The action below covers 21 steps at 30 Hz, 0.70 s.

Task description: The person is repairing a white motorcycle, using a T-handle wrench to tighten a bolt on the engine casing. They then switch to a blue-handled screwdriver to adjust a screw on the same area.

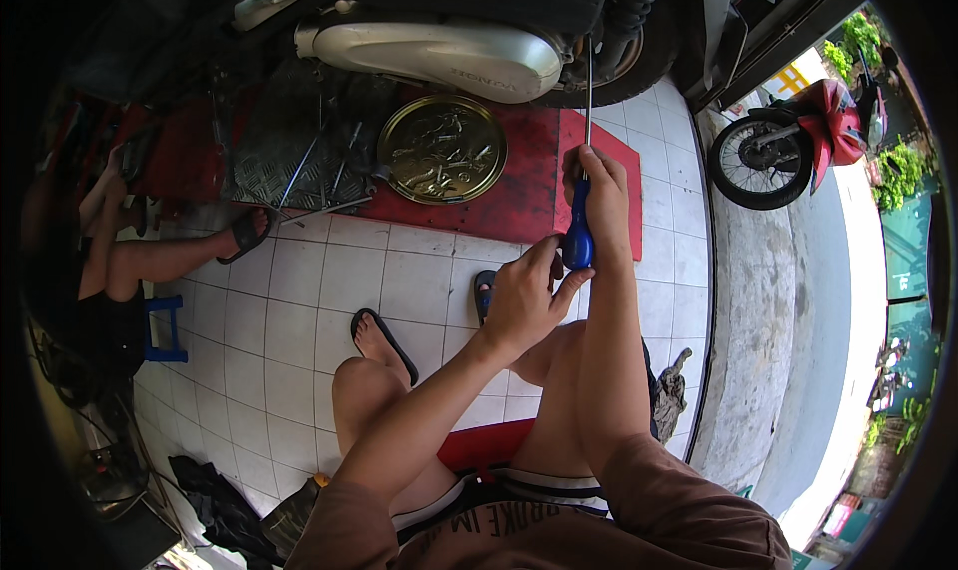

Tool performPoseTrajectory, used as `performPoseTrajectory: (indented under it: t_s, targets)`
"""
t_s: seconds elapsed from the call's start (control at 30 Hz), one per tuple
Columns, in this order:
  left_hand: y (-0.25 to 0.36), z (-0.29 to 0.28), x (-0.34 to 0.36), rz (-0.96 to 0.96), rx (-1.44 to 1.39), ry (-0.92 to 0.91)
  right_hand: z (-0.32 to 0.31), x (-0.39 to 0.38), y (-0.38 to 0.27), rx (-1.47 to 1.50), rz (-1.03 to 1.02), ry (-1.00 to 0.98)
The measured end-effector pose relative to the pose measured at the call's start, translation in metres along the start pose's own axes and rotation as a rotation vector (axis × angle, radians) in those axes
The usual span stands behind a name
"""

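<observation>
I hold a long screwdriver [579, 221] with a blue handle and a thin steel shaft. My right hand [606, 203] is closed round the top of the handle, where the shaft begins. At the handle's butt, the thumb and fingers of my left hand [526, 295] close on it. The shaft runs up to the underside of a motorcycle, beside its silver engine cover [439, 59] and in front of the wheel [654, 66]. What the tip meets is too dark to make out.
A round gold tray [449, 200] with small metal parts sits on the red platform [529, 196]. Left of it, several tools lie on a dark tread plate [274, 166]. Another person's leg [180, 261] reaches in at left. A red motorcycle [823, 121] stands outside at right.
</observation>
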<state>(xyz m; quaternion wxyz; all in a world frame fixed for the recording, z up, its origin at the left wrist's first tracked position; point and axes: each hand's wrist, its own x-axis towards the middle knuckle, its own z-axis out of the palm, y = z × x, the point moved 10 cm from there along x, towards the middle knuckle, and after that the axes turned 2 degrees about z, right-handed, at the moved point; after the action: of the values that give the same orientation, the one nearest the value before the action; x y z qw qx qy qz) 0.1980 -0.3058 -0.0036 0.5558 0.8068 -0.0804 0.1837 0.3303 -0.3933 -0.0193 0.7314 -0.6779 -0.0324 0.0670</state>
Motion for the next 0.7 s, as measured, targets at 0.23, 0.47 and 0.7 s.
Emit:
performPoseTrajectory:
  t_s: [0.23, 0.47, 0.7]
  targets:
    - [0.012, -0.015, 0.000, -0.107, -0.174, 0.093, 0.045, -0.028, -0.012, 0.635, 0.128, -0.564]
    - [0.035, -0.001, 0.008, -0.152, -0.357, 0.095, 0.050, -0.039, -0.028, 1.052, 0.017, -0.812]
    - [0.047, 0.049, -0.009, -0.553, -1.640, -0.054, 0.052, -0.036, -0.012, 1.066, 0.117, -0.745]
